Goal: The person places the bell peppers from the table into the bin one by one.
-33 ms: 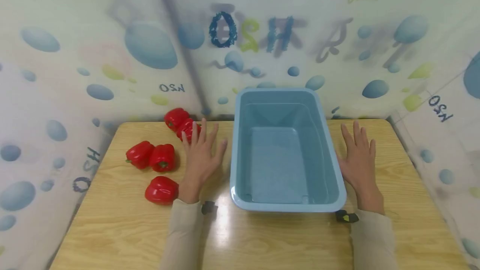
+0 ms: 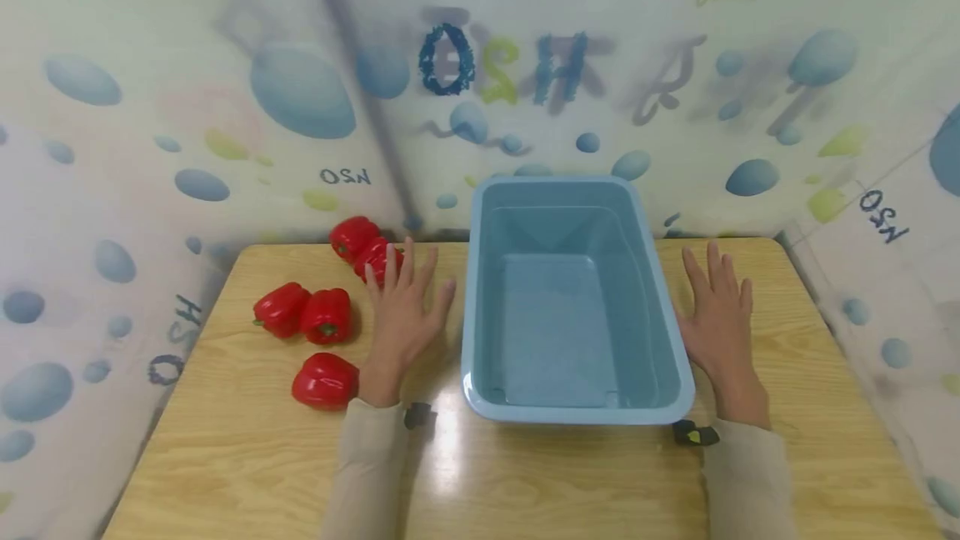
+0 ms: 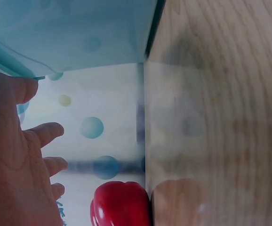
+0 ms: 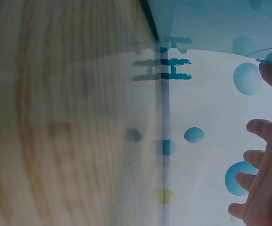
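Note:
A light blue plastic tub (image 2: 558, 416) stands on the wooden table, with nothing inside it. My left hand (image 2: 405, 319), fingers spread, is held left of the tub and grips nothing; in the left wrist view its thumb (image 3: 25, 89) is near the tub's rim. On the tub's other side my right hand (image 2: 718, 332) has its fingers extended, the thumb partly hidden by or close against the rim. Several red bell peppers lie left of the left hand: a near one (image 2: 326, 381), a middle pair (image 2: 326, 315) and a back pair (image 2: 354, 238), partly covered by the left fingertips.
The wooden table (image 2: 570, 482) ends at a patterned wall covering (image 2: 525, 132) behind and at both sides. Dark straps or devices (image 2: 695, 433) show at both wrists, by the beige sleeves (image 2: 746, 473).

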A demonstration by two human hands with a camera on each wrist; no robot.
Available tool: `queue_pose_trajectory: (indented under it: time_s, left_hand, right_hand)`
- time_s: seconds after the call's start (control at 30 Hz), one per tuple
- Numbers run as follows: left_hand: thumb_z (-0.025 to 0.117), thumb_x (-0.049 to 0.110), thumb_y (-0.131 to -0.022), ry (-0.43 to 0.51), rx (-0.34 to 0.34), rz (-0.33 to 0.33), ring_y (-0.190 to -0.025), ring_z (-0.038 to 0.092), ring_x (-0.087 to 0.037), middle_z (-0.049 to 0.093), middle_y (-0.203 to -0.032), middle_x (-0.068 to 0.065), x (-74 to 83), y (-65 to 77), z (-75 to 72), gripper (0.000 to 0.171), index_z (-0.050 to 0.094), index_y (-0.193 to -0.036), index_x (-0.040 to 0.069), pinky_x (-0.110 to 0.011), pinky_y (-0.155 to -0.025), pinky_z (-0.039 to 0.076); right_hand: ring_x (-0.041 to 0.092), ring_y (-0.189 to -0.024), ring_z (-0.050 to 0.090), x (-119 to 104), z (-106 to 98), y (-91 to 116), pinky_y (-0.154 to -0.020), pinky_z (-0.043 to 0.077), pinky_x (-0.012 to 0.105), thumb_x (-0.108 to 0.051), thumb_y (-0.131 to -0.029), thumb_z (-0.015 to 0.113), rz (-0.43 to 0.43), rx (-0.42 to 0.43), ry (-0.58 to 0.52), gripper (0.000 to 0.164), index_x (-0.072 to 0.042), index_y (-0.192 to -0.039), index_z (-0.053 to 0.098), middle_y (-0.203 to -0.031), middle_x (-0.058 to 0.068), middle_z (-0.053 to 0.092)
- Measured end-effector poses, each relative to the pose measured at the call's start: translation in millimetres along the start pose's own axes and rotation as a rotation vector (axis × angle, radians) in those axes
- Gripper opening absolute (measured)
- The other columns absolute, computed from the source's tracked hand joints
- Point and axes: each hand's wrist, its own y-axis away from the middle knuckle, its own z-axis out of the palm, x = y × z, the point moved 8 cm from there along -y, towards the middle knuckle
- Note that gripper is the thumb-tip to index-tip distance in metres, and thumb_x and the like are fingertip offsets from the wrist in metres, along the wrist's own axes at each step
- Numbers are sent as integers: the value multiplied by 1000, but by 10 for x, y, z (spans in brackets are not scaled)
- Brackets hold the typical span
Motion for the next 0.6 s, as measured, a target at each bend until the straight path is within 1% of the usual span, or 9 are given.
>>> queue_pose_trajectory:
  time_s: [0.03, 0.17, 0.27, 0.43, 0.5, 0.6]
  left_hand:
    - [43, 57, -106, 6, 0, 3, -168, -4, -39, 3, -181, -4, -2, 9, 0, 72, 29, -169, 24, -73, -130, -8]
    - [44, 58, -106, 11, 4, 0, -168, -3, -38, 3, -181, -1, -33, 53, 11, 72, 26, -169, 29, -71, -131, -7]
    - [47, 59, -105, 2, 1, -4, -168, -1, -38, 3, -181, 0, -66, 93, 28, 73, 25, -169, 33, -70, -131, -6]
    - [51, 56, -103, -6, 27, 10, -167, 3, -40, 5, -181, -1, -92, 109, -10, 75, 26, -169, 30, -72, -131, -3]
    - [51, 56, -103, -1, 42, 19, -167, 4, -40, 6, -181, 0, -86, 100, -42, 75, 26, -169, 30, -71, -131, -3]
    - [49, 56, -104, 9, 41, 25, -168, 3, -40, 5, -181, 1, -76, 90, -61, 73, 26, -169, 30, -71, -131, -3]
  right_hand:
    - [52, -163, 13, 0, 7, 6, -124, 6, 81, -57, -102, 54, 0, -3, -3, 82, -7, -163, 37, -176, 25, 16]
    - [53, -162, 14, 11, 34, 21, -125, 6, 80, -55, -104, 52, 7, -14, -11, 78, -6, -163, 37, -176, 25, 17]
    - [54, -161, 18, 17, 52, 28, -125, 9, 80, -50, -107, 49, 15, -21, -33, 73, -5, -162, 38, -175, 26, 18]
    - [56, -158, 23, -18, 61, 17, -122, 14, 82, -40, -109, 49, -5, -14, -101, 65, -3, -161, 39, -173, 29, 22]
    - [56, -158, 24, -40, 59, 1, -121, 14, 82, -39, -110, 48, -20, -8, -117, 63, -3, -161, 39, -173, 30, 23]
    - [56, -158, 25, -90, 40, -15, -121, 16, 83, -37, -111, 47, -29, -5, -132, 62, -2, -161, 40, -172, 30, 24]
